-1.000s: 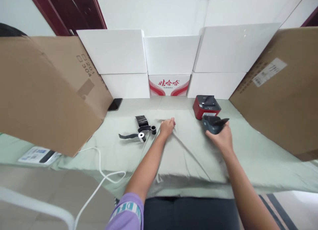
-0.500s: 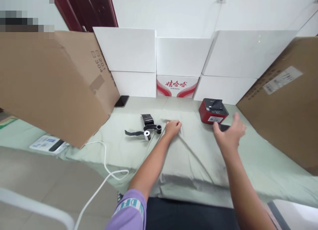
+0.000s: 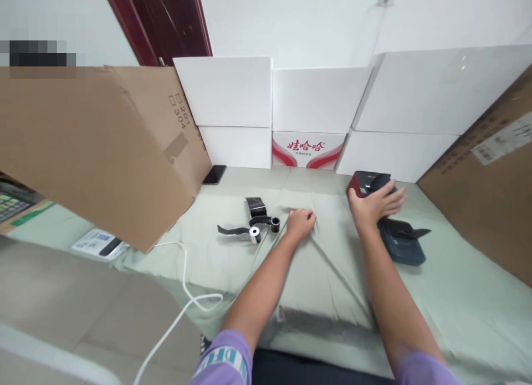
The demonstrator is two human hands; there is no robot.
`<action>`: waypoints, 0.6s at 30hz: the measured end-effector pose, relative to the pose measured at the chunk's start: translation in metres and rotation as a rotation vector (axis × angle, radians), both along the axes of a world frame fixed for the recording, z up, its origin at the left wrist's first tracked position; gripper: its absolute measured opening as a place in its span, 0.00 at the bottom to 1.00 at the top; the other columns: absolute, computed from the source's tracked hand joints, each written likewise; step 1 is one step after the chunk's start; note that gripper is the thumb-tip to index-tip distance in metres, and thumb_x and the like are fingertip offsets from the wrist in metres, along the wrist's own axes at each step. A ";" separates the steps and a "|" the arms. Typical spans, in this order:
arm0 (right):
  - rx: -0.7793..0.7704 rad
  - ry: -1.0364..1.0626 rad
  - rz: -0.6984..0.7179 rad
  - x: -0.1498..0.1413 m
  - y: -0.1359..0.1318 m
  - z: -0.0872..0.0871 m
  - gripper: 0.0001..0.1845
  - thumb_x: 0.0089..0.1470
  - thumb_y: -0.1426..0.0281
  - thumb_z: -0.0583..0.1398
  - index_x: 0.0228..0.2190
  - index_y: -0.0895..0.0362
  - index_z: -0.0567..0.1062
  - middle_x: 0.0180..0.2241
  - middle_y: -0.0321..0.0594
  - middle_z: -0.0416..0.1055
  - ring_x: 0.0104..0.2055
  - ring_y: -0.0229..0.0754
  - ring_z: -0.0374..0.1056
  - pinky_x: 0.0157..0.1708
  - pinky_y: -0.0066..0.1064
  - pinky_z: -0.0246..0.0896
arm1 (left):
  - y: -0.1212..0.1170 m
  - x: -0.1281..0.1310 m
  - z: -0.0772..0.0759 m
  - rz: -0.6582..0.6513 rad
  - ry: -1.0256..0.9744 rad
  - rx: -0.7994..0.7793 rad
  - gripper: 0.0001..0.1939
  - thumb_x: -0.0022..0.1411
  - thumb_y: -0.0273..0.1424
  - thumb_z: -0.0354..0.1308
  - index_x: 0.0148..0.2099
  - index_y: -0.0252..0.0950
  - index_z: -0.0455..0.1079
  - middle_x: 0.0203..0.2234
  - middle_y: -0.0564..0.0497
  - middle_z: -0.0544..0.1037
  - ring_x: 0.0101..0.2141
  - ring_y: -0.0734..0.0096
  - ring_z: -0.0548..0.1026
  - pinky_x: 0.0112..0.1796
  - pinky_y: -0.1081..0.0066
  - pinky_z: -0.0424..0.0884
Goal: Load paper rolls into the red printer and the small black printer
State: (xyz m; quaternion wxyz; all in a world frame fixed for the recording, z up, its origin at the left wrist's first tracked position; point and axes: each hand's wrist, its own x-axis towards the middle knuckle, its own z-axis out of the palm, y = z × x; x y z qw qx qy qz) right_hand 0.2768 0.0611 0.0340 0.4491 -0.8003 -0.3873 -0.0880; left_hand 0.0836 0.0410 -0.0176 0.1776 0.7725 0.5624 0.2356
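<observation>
My left hand [image 3: 301,224] is closed on the pale green tablecloth [image 3: 328,285], and folds in the cloth run out from its fingers. My right hand [image 3: 376,202], fingers spread, is over the near side of a red and black box-shaped device [image 3: 357,184], hiding much of it. Whether it touches the device, I cannot tell. Nearer me, beside my right forearm, lies a dark blue-black device [image 3: 402,246] with a black strip sticking out. Left of my left hand are two small rolls, a white-ended roll [image 3: 255,234] and a black roll [image 3: 275,224], with black strips unrolled.
White boxes [image 3: 233,91] stand stacked along the back. A cardboard box [image 3: 137,130] is at the left, another cardboard box [image 3: 494,174] at the right. A phone [image 3: 214,174] lies by the left box. A white cable [image 3: 185,285] hangs over the front edge.
My right hand has moved away from me onto the red device, uncovering the dark device nearer me. My left hand stays closed on the cloth. The view has shifted slightly.
</observation>
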 end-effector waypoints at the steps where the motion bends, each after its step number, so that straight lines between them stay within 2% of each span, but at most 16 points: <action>1: -0.009 0.034 -0.010 0.009 0.000 -0.003 0.65 0.40 0.58 0.69 0.69 0.62 0.43 0.70 0.69 0.33 0.71 0.78 0.28 0.64 0.71 0.30 | 0.000 0.000 0.000 -0.001 0.002 -0.001 0.18 0.68 0.35 0.47 0.36 0.39 0.78 0.37 0.46 0.83 0.41 0.60 0.78 0.43 0.63 0.63; 4: -0.003 0.108 0.022 0.024 -0.003 -0.009 0.69 0.41 0.55 0.70 0.70 0.64 0.38 0.70 0.73 0.30 0.71 0.79 0.28 0.65 0.66 0.32 | 0.001 0.001 -0.002 0.002 -0.001 -0.003 0.17 0.68 0.34 0.47 0.36 0.39 0.77 0.36 0.46 0.83 0.41 0.60 0.77 0.44 0.63 0.63; 7: -0.001 0.137 0.056 0.029 -0.004 -0.010 0.73 0.39 0.57 0.72 0.70 0.66 0.35 0.69 0.76 0.29 0.69 0.79 0.33 0.64 0.64 0.33 | 0.001 0.000 -0.003 0.005 -0.017 -0.003 0.17 0.68 0.35 0.47 0.35 0.40 0.77 0.35 0.46 0.83 0.41 0.60 0.77 0.44 0.63 0.63; 9: 0.009 0.134 0.057 0.031 -0.003 -0.009 0.73 0.37 0.58 0.72 0.70 0.67 0.37 0.67 0.76 0.33 0.66 0.78 0.39 0.63 0.64 0.35 | 0.002 0.000 -0.004 0.002 -0.047 -0.010 0.16 0.68 0.35 0.48 0.34 0.39 0.76 0.34 0.47 0.83 0.41 0.61 0.77 0.45 0.63 0.64; 12: 0.053 0.101 0.057 0.030 -0.008 -0.009 0.69 0.35 0.57 0.72 0.69 0.63 0.44 0.63 0.69 0.42 0.62 0.74 0.44 0.60 0.65 0.39 | 0.005 -0.001 -0.007 0.014 -0.153 -0.026 0.16 0.67 0.35 0.48 0.33 0.39 0.75 0.34 0.47 0.82 0.41 0.61 0.76 0.47 0.62 0.65; 15: 0.089 0.013 0.117 0.014 -0.023 -0.008 0.65 0.35 0.54 0.70 0.68 0.59 0.48 0.60 0.61 0.46 0.60 0.70 0.47 0.59 0.68 0.41 | 0.011 0.000 -0.011 0.049 -0.394 0.037 0.13 0.67 0.38 0.51 0.41 0.38 0.75 0.42 0.44 0.81 0.49 0.58 0.74 0.54 0.60 0.65; 17: 0.102 -0.074 0.204 -0.007 -0.038 -0.007 0.63 0.38 0.51 0.68 0.68 0.58 0.48 0.59 0.60 0.47 0.60 0.69 0.47 0.58 0.69 0.42 | 0.015 0.001 -0.012 0.029 -0.642 0.039 0.18 0.66 0.41 0.53 0.52 0.37 0.73 0.54 0.41 0.76 0.58 0.56 0.70 0.60 0.58 0.61; 18: 0.106 -0.118 0.254 -0.020 -0.046 -0.007 0.62 0.39 0.50 0.67 0.68 0.58 0.48 0.59 0.59 0.47 0.60 0.69 0.47 0.58 0.69 0.42 | 0.016 0.002 -0.011 0.003 -0.777 -0.009 0.23 0.66 0.43 0.54 0.58 0.37 0.70 0.60 0.40 0.72 0.62 0.56 0.66 0.63 0.58 0.58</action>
